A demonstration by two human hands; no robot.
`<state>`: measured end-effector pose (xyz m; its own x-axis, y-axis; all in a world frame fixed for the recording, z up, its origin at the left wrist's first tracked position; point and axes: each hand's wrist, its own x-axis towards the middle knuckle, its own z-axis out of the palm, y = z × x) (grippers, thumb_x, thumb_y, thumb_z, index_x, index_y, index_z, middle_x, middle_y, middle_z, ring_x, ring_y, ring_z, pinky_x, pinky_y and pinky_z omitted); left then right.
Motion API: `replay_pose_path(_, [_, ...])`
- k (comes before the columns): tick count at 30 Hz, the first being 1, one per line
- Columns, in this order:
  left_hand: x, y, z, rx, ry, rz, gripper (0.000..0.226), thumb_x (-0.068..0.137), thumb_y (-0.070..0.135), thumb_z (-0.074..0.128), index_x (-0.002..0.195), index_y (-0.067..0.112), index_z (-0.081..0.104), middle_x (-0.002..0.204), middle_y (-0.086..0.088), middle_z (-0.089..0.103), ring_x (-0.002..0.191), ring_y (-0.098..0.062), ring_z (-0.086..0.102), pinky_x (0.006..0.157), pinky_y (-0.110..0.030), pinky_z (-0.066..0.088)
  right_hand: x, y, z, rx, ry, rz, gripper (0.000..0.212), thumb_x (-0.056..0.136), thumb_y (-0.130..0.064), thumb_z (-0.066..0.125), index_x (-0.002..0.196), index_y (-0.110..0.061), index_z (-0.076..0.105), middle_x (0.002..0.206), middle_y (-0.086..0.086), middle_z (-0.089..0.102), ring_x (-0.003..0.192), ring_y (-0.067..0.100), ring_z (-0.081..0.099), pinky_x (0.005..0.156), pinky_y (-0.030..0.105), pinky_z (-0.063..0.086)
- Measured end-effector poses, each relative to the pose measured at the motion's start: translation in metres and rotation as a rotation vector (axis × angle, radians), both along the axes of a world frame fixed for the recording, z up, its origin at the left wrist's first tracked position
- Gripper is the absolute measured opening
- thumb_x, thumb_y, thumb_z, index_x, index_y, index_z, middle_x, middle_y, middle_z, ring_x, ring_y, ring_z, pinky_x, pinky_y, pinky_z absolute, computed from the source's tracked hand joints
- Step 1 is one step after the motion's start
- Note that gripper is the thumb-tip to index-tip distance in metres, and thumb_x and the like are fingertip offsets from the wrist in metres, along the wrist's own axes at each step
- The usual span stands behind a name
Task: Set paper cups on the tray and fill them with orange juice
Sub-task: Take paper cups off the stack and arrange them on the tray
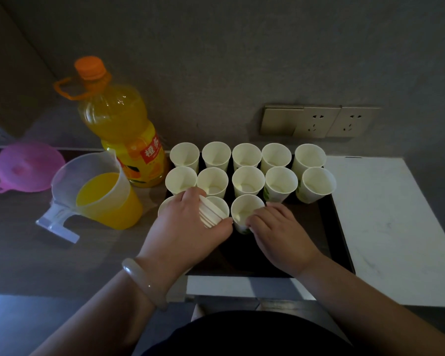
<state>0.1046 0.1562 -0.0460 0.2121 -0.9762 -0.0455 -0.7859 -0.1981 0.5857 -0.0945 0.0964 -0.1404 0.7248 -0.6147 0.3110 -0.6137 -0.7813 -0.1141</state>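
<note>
Paper cups [247, 181] stood upright and empty on a dark tray [321, 222], five in the back row and five in the middle row, close together. A third row had been begun at the tray's near left. The left hand [183, 227] hid most of that row's first cup. Its fingers and thumb were curled round a nested stack [212, 214] of white cups, which lay tilted over the second cup. A pale bracelet [144, 283] circled that wrist. The right hand [280, 232] had its fingers bent narrowly against the near wall of the front cup [244, 211], third in that row, pinching it by the rim and side.

The tray sat on a dim grey-brown countertop [36, 253], its right edge against a white marbled slab [385, 214]. Left of the tray and close to the back corner cup stood a large orange juice bottle [123, 129] with an orange cap and carrying loop. Just in front of it was a clear plastic jug [98, 191] partly filled with juice, its handle toward the person. A pink funnel [27, 167] lay wide end up, farther left. Behind everything rose a grey textured wall [242, 60], carrying a metal-coloured socket panel [319, 122] with two outlets above the right-hand cups. The room was dimly lit.
</note>
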Motion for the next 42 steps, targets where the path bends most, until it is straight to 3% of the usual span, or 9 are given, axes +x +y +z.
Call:
replay_pose_path(8, [-0.004, -0.001, 0.002, 0.015, -0.002, -0.014, 0.065, 0.070, 0.059, 0.065, 0.122, 0.025, 0.046, 0.109, 0.009, 0.052, 0.098, -0.012, 0.052, 0.078, -0.027, 0.046, 0.008, 0.004, 0.035, -0.006, -0.230, -0.070, 0.027, 0.091, -0.024, 0.048, 0.112, -0.013, 0.061, 0.106, 0.004, 0.066, 0.101, 0.021, 0.054, 0.093, 0.035, 0.034])
replay_pose_path(13, [-0.012, -0.003, 0.007, 0.019, -0.002, -0.043, 0.066, 0.071, 0.057, 0.067, 0.125, 0.024, 0.045, 0.111, 0.010, 0.051, 0.099, -0.010, 0.052, 0.081, -0.024, 0.046, 0.021, 0.010, 0.074, 0.090, -0.420, -0.130, 0.026, 0.094, -0.025, 0.048, 0.105, -0.011, 0.068, 0.099, 0.000, 0.067, 0.094, 0.015, 0.055, 0.084, 0.029, 0.039])
replay_pose_path(19, [-0.017, -0.007, 0.008, 0.045, -0.011, -0.121, 0.062, 0.080, 0.032, 0.065, 0.134, 0.019, 0.038, 0.128, 0.000, 0.051, 0.112, -0.014, 0.049, 0.083, -0.018, 0.034, 0.033, 0.021, 0.097, 0.616, -0.451, -0.062, 0.015, 0.094, -0.031, 0.058, 0.087, -0.023, 0.068, 0.074, -0.012, 0.063, 0.071, 0.003, 0.056, 0.061, 0.013, 0.039])
replay_pose_path(24, [-0.022, -0.011, 0.012, 0.068, -0.012, -0.141, 0.070, 0.074, 0.036, 0.071, 0.134, 0.021, 0.037, 0.126, 0.001, 0.051, 0.104, -0.013, 0.050, 0.078, -0.018, 0.035, 0.033, 0.023, 0.099, 0.859, -0.636, -0.157, 0.021, 0.094, -0.020, 0.061, 0.078, -0.032, 0.067, 0.069, -0.018, 0.066, 0.066, 0.000, 0.059, 0.061, 0.012, 0.042])
replay_pose_path(28, [-0.020, -0.012, 0.011, 0.055, -0.040, -0.120, 0.077, 0.067, 0.054, 0.076, 0.129, 0.023, 0.042, 0.120, 0.005, 0.054, 0.094, -0.004, 0.045, 0.069, -0.016, 0.034, 0.021, 0.017, 0.106, 0.591, -0.754, -0.281, 0.017, 0.095, -0.018, 0.058, 0.081, -0.019, 0.067, 0.067, -0.008, 0.062, 0.064, 0.001, 0.055, 0.057, 0.014, 0.042])
replay_pose_path(30, [-0.019, -0.011, 0.010, 0.058, -0.032, -0.108, 0.081, 0.066, 0.059, 0.076, 0.131, 0.025, 0.041, 0.125, 0.008, 0.053, 0.097, -0.001, 0.040, 0.076, -0.015, 0.032, 0.004, 0.005, 0.112, 0.381, -0.780, -0.353, 0.015, 0.095, -0.018, 0.055, 0.082, -0.021, 0.063, 0.066, -0.014, 0.058, 0.064, -0.002, 0.052, 0.056, 0.008, 0.037])
replay_pose_path(33, [-0.018, -0.010, 0.008, 0.066, -0.031, -0.103, 0.083, 0.068, 0.062, 0.074, 0.134, 0.028, 0.037, 0.130, 0.009, 0.050, 0.099, 0.000, 0.036, 0.082, -0.016, 0.031, -0.027, -0.013, 0.112, 0.138, -0.642, -0.385, 0.011, 0.093, -0.021, 0.055, 0.085, -0.019, 0.063, 0.070, -0.017, 0.055, 0.065, 0.001, 0.050, 0.061, 0.007, 0.036])
replay_pose_path(37, [-0.022, -0.013, 0.007, 0.061, -0.039, -0.095, 0.081, 0.067, 0.064, 0.072, 0.132, 0.031, 0.036, 0.129, 0.011, 0.049, 0.098, 0.000, 0.035, 0.080, -0.016, 0.032, -0.049, -0.020, 0.077, 0.039, -0.372, -0.366, 0.022, 0.088, -0.029, 0.050, 0.080, -0.014, 0.065, 0.071, -0.006, 0.061, 0.068, 0.018, 0.055, 0.080, 0.025, 0.034])
replay_pose_path(42, [-0.027, -0.013, 0.008, 0.048, -0.016, -0.091, 0.074, 0.065, 0.065, 0.073, 0.119, 0.037, 0.030, 0.113, 0.014, 0.047, 0.089, -0.002, 0.043, 0.059, -0.006, 0.032, -0.053, -0.014, 0.033, -0.036, -0.195, -0.255, 0.024, 0.087, -0.024, 0.049, 0.073, -0.013, 0.065, 0.067, -0.001, 0.066, 0.062, 0.026, 0.061, 0.082, 0.033, 0.038])
